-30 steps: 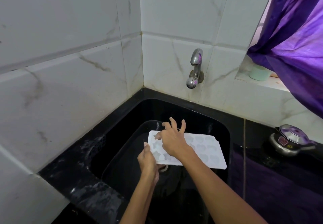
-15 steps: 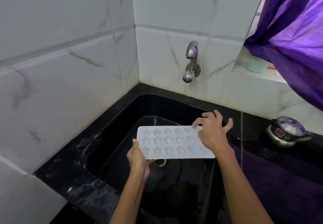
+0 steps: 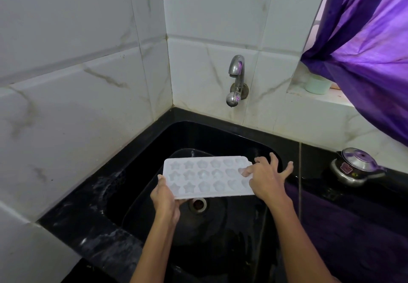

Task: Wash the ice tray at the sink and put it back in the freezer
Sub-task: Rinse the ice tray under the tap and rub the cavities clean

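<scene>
Black sink (image 3: 141,165), frame centre: left hand (image 3: 165,198) gripped ice tray (image 3: 207,175), right hand (image 3: 268,179) fingers spread, rubbing; tap (image 3: 236,79) dry, freezer step pending.

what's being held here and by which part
The white ice tray is held over the sink: left hand grips its near-left corner, right hand fingers rest on its right end.

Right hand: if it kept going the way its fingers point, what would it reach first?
Probably the black sink's back wall, below the tap; the right hand points up-left over the ice tray. Depth is unclear.
</scene>
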Motion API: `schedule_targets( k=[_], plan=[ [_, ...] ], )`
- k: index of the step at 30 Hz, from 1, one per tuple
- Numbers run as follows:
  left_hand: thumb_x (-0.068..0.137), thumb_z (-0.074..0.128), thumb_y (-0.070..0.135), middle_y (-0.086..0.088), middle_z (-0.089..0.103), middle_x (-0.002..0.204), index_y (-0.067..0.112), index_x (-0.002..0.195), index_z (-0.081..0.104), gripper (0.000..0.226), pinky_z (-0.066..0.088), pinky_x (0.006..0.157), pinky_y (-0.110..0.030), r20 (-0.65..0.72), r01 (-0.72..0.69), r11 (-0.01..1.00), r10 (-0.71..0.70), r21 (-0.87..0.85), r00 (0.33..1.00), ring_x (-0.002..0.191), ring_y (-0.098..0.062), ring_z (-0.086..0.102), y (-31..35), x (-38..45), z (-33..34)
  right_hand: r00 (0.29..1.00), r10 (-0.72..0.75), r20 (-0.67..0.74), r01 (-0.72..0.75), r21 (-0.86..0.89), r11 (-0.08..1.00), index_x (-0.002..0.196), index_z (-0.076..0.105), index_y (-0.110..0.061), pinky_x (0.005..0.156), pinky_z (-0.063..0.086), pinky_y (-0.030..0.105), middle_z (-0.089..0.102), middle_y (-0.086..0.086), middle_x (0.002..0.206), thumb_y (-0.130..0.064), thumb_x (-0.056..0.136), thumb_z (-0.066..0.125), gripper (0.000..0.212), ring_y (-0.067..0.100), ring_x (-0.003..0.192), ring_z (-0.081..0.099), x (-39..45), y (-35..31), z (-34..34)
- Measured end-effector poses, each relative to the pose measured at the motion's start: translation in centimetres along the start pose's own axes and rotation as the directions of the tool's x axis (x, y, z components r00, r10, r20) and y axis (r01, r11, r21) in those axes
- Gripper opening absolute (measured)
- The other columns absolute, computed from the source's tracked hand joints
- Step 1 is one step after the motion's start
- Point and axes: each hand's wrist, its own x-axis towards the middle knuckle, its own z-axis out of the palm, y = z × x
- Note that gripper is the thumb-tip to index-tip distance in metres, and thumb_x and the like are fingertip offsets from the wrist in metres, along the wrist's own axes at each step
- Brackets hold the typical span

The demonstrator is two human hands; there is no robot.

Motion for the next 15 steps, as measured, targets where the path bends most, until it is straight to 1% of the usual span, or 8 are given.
schedule_targets(
  k=[3,5,7,9,10,13,15],
  plan=[
    [0.101,0.034,0.039,-0.011,0.069,0.092,0.015,0.092,0.059,0.036,0.055,0.065,-0.045,0.007,0.004,1.0,-0.004,0.007,1.0,0.083,-0.028,0.067,0.0,0.0,0.2,1.0,0.009,-0.004,-0.009,0.001,1.0,0.113,0.066,-0.04,0.109,-0.01,0.065,0.03,0.002,0.151,-0.004,0.09,0.052,0.045,0.028,0.147,-0.001,0.1,0.0,-0.2],
    [0.101,0.034,0.039,-0.011,0.069,0.092,0.015,0.09,0.059,0.036,0.055,0.066,-0.045,0.008,0.006,1.0,-0.006,0.005,1.0,0.083,-0.028,0.067,0.0,-0.1,0.5,1.0,-0.003,0.01,0.003,-0.017,1.0,0.109,0.067,-0.037,0.109,-0.01,0.065,0.027,0.003,0.153,-0.007,0.09,0.054,0.038,0.029,0.147,-0.002,0.1,-0.3,-0.2],
    [0.101,0.035,0.039,-0.011,0.068,0.091,0.016,0.089,0.059,0.035,0.055,0.064,-0.044,0.005,0.004,1.0,-0.004,0.003,1.0,0.083,-0.028,0.066,0.1,-0.1,0.7,1.0,-0.017,0.013,0.017,-0.025,1.0,0.101,0.068,-0.036,0.109,-0.01,0.066,0.029,0.002,0.152,-0.01,0.089,0.056,0.031,0.029,0.147,-0.001,0.1,-0.4,0.0],
    [0.101,0.035,0.039,-0.01,0.068,0.091,0.017,0.089,0.058,0.035,0.054,0.061,-0.042,0.002,0.003,1.0,-0.003,0.008,1.0,0.082,-0.027,0.066,0.1,0.1,0.9,1.0,-0.009,0.006,0.009,-0.016,1.0,0.099,0.069,-0.035,0.109,-0.009,0.066,0.033,0.001,0.15,-0.012,0.089,0.058,0.027,0.029,0.147,0.0,0.1,-0.3,0.0],
    [0.101,0.035,0.039,-0.01,0.068,0.091,0.016,0.089,0.058,0.035,0.054,0.061,-0.042,0.001,0.006,1.0,-0.006,0.011,1.0,0.082,-0.027,0.066,0.1,0.2,0.9,1.0,0.001,0.001,-0.001,-0.004,1.0,0.101,0.069,-0.035,0.109,-0.009,0.066,0.033,0.001,0.149,-0.013,0.089,0.057,0.028,0.029,0.147,0.0,0.1,-0.2,-0.1],
    [0.101,0.035,0.039,-0.011,0.068,0.092,0.016,0.09,0.058,0.035,0.055,0.064,-0.045,0.004,0.02,1.0,-0.02,0.013,1.0,0.084,-0.029,0.067,0.0,0.3,1.0,1.0,0.013,-0.013,-0.013,0.0,1.0,0.118,0.064,-0.039,0.109,-0.009,0.066,0.028,0.004,0.152,-0.014,0.092,0.055,0.037,0.03,0.147,-0.002,0.5,0.1,-0.4],
    [0.101,0.035,0.039,-0.011,0.068,0.092,0.016,0.089,0.058,0.034,0.055,0.065,-0.045,0.005,0.019,1.0,-0.019,0.003,1.0,0.084,-0.029,0.066,0.0,0.3,1.0,1.0,-0.002,-0.011,0.002,-0.023,1.0,0.119,0.063,-0.038,0.109,-0.01,0.066,0.026,0.005,0.154,-0.012,0.091,0.055,0.039,0.031,0.147,-0.003,0.4,-0.2,-0.4]
  ],
)
